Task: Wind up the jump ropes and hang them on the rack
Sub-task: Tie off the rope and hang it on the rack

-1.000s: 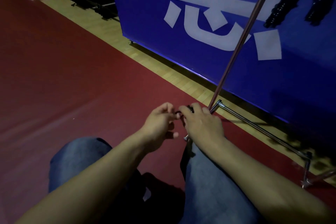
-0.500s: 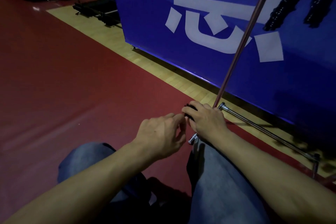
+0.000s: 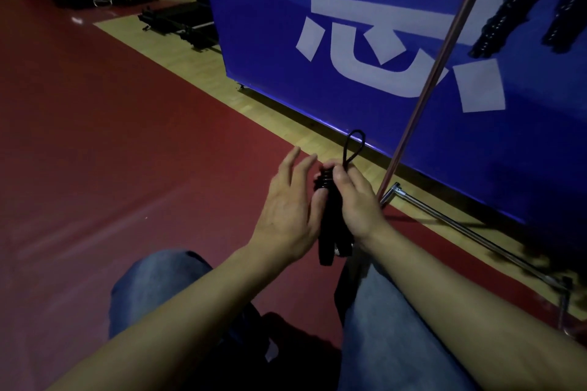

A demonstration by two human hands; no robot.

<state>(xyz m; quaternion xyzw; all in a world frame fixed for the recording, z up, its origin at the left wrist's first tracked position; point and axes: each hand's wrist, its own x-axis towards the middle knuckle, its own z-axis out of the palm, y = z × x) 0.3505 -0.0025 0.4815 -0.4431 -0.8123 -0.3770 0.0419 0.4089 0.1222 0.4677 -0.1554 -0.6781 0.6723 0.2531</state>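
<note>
Now-raised wound jump rope point(image 3: 328, 216) in right hand point(image 3: 355, 200) grip, loop upward; left hand point(image 3: 286, 209) fingers loosely spread.

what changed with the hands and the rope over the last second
The hands rose, bringing the wound black jump rope into view, a loop poking up. The left hand opened its fingers; the right hand keeps gripping the bundle. The metal rack pole and blue banner stayed.

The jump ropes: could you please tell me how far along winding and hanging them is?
Done: two wound ropes already hang at upper right. In hand: the right hand grips a wound black jump rope with a loop sticking up, while the left hand rests open beside it. Left: hanging this bundle on the rack. Any further ropes are out of view.
</note>
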